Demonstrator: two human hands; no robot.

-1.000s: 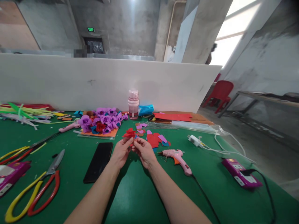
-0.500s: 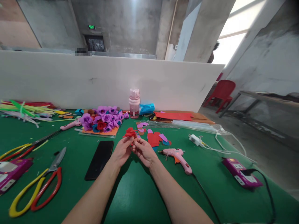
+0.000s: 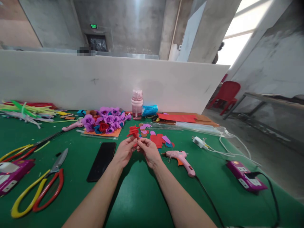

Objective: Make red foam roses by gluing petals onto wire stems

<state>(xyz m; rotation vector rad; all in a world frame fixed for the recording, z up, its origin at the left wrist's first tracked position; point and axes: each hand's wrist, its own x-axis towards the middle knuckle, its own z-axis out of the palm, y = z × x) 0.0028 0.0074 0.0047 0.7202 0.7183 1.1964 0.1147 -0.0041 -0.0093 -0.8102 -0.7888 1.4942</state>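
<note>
Over the middle of the green table (image 3: 142, 196), my left hand (image 3: 123, 152) and my right hand (image 3: 148, 152) meet fingertip to fingertip. Both pinch the base of a small red foam flower (image 3: 133, 131), which sticks up above the fingers. Just beyond the hands lie loose red, pink and blue foam petals (image 3: 158, 140). A pink glue gun (image 3: 180, 159) lies on the table right of my right hand, and a black phone (image 3: 101, 161) lies left of my left hand.
A pile of purple, red and blue foam roses (image 3: 104, 121) sits behind the phone, by a pink bottle (image 3: 137, 104). Scissors with red and yellow handles (image 3: 40, 190) lie at the left. Purple power strips (image 3: 244, 179) and cords are at both sides. A white board (image 3: 95, 82) walls the table's back.
The hands have lifted the red flower slightly and turned it between the fingers. The view has shifted a little; nothing else on the table has moved.
</note>
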